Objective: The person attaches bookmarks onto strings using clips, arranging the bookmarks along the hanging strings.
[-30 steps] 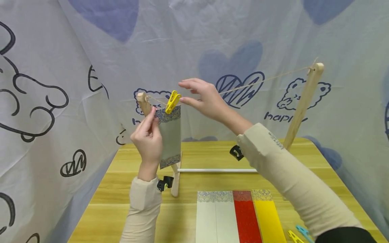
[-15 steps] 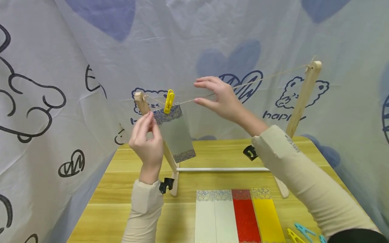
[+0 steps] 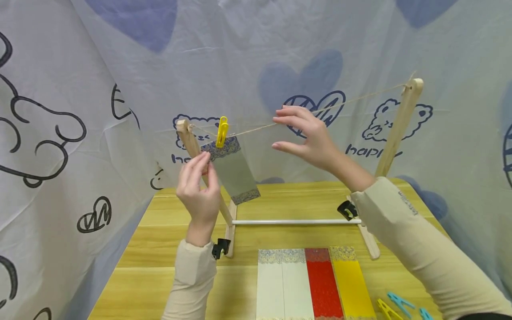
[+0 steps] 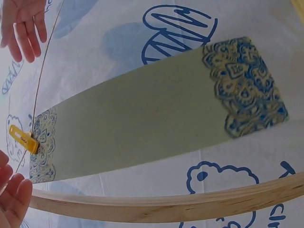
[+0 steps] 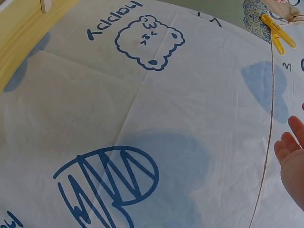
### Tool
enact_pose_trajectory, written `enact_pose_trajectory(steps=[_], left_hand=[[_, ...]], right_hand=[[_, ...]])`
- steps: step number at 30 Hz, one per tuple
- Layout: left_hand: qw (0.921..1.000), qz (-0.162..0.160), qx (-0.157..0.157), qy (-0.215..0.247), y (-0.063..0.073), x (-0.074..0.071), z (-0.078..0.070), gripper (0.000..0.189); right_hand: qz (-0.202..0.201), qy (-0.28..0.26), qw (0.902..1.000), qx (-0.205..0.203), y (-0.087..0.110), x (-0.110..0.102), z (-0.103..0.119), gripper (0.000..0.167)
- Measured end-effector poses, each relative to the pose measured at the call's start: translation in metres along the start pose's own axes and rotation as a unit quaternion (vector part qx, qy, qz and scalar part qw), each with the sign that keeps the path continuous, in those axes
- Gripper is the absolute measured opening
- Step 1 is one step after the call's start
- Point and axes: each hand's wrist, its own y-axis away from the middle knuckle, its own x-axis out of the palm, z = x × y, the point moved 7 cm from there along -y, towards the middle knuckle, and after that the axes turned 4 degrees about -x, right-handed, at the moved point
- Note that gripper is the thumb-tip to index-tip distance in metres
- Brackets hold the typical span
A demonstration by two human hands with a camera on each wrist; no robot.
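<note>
A pale grey-green card (image 3: 234, 173) with blue patterned bands at both ends hangs tilted from a string (image 3: 256, 129). One yellow clothespin (image 3: 222, 132) clips its top edge to that string. In the left wrist view the card (image 4: 133, 114) shows almost whole. My left hand (image 3: 200, 191) is beside the card's upper left corner, fingers bent loosely near the thumb; no grip on the card shows. My right hand (image 3: 312, 138) is by the string, right of the clothespin, with fingers spread from the thumb and nothing held. Its fingers show at the right wrist view's edge.
The string runs between a left wooden post (image 3: 188, 135) and a taller-looking right post (image 3: 400, 129), joined below by a white rod (image 3: 296, 222). White cards (image 3: 270, 289), a red card (image 3: 325, 284) and a yellow card (image 3: 354, 286) lie on the table near yellow (image 3: 388, 309) and blue clothespins (image 3: 400, 303).
My right hand has moved right, away from the clothespin. My left hand has lowered slightly from the string. The card's lower end has swung to the right.
</note>
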Motion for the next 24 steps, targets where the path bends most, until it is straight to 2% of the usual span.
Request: enact_pose_trajectory(steps=[11, 19, 24], left_hand=[[0.9995, 0.031, 0.0, 0.004, 0.02, 0.004, 0.004, 0.016], [0.9982, 0.06, 0.0, 0.007, 0.042, 0.007, 0.006, 0.018], [0.9967, 0.079, -0.013, 0.01, 0.051, 0.008, 0.007, 0.017]], right_hand=[[-0.02, 0.0, 0.9989, 0.043, 0.03, -0.017, -0.009, 0.049], [-0.065, -0.018, 0.9945, 0.08, 0.049, -0.032, -0.012, 0.047], [-0.064, -0.024, 0.9946, 0.079, 0.06, -0.035, -0.008, 0.045]])
